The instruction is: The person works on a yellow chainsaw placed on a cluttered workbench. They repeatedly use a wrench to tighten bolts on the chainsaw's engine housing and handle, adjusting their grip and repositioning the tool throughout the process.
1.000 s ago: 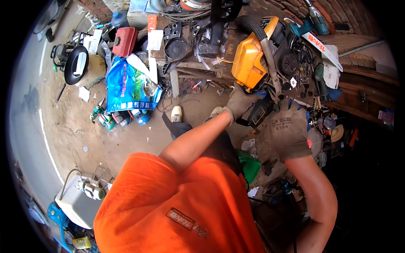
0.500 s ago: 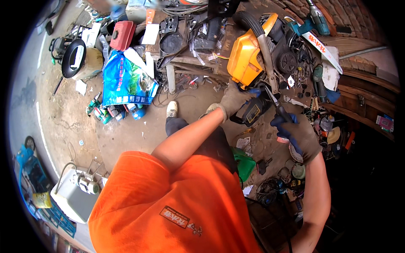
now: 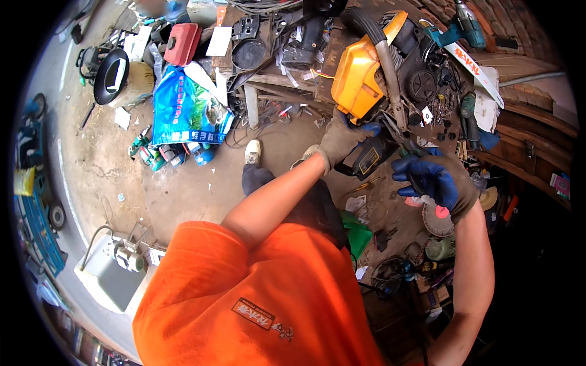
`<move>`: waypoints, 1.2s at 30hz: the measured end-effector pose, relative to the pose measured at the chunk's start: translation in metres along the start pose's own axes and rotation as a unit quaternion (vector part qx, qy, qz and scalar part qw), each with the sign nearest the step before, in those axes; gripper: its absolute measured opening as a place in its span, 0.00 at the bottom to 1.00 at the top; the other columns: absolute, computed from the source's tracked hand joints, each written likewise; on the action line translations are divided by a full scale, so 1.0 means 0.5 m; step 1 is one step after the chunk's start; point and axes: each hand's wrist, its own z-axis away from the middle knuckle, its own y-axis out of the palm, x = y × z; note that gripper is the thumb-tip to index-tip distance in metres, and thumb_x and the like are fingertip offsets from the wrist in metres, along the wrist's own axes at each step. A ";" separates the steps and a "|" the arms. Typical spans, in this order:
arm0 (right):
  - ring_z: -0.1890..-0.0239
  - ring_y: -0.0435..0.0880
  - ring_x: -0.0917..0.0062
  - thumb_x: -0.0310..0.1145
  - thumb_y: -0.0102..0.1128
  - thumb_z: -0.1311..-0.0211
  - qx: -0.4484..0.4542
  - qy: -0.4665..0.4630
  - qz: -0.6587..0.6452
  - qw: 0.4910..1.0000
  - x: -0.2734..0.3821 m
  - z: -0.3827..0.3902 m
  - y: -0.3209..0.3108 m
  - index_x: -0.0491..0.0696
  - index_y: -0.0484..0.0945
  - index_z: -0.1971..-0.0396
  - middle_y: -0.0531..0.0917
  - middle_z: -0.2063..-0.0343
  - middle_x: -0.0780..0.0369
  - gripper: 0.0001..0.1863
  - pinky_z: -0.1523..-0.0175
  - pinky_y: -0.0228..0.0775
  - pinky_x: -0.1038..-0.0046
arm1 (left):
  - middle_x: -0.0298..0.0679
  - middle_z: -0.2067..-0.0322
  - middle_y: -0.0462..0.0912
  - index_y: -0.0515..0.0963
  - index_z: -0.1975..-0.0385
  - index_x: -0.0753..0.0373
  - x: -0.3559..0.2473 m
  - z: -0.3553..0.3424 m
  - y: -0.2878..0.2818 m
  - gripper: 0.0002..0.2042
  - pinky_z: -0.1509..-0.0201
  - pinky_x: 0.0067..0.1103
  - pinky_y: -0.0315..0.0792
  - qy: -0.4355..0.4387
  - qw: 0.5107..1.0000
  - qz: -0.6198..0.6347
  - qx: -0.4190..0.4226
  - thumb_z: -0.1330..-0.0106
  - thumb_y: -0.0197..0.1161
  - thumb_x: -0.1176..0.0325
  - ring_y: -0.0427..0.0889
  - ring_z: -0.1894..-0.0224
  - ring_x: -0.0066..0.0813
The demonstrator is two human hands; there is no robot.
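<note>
An orange-yellow chainsaw (image 3: 358, 79) with a black rear handle (image 3: 373, 155) rests on the cluttered bench at the upper right. My left hand (image 3: 345, 139), in a grey-beige glove with blue fingers, is closed around the saw's rear end, just below the orange housing. Beside it, my right hand (image 3: 442, 181) wears a matching glove, its blue-coated fingers loosely curled and spread. Dark-handled pliers (image 3: 412, 145) reach from this hand toward the saw. Their handles seem spread apart, and the fingers partly hide them.
A white guide bar (image 3: 467, 64) and a teal power drill (image 3: 469, 30) lie beyond the saw. Small loose parts (image 3: 436, 110) cover the bench. On the floor at left are a blue printed bag (image 3: 183, 113) and a bucket (image 3: 141, 82). A green container (image 3: 357, 235) stands near my legs.
My right hand has shifted slightly to the right, and its fingers have loosened and spread around the pliers. My left hand keeps its hold on the chainsaw. The view has turned a little.
</note>
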 end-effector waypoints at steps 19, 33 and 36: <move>0.64 0.83 0.52 0.27 0.59 0.46 -0.059 -0.164 0.723 0.668 -0.018 -0.021 0.023 0.43 0.79 0.66 0.81 0.70 0.49 0.08 0.58 0.77 0.55 | 0.38 0.60 0.84 0.71 0.42 0.66 -0.027 0.003 0.004 0.24 0.65 0.21 0.78 0.050 0.993 0.106 0.014 0.37 0.72 0.72 0.83 0.68 0.23; 0.64 0.84 0.59 0.29 0.57 0.45 -0.106 -0.186 0.764 0.608 -0.025 -0.020 0.059 0.45 0.80 0.69 0.83 0.69 0.54 0.06 0.54 0.77 0.63 | 0.37 0.62 0.84 0.74 0.48 0.67 -0.029 -0.006 -0.004 0.16 0.67 0.19 0.79 0.065 0.995 0.061 0.049 0.33 0.67 0.70 0.83 0.69 0.22; 0.62 0.85 0.60 0.29 0.57 0.45 -0.111 -0.193 0.775 0.592 -0.027 -0.022 0.071 0.45 0.82 0.69 0.84 0.68 0.55 0.06 0.53 0.77 0.63 | 0.38 0.61 0.84 0.75 0.48 0.67 -0.020 -0.013 -0.014 0.15 0.64 0.20 0.81 0.070 0.995 0.025 0.068 0.31 0.65 0.70 0.85 0.67 0.23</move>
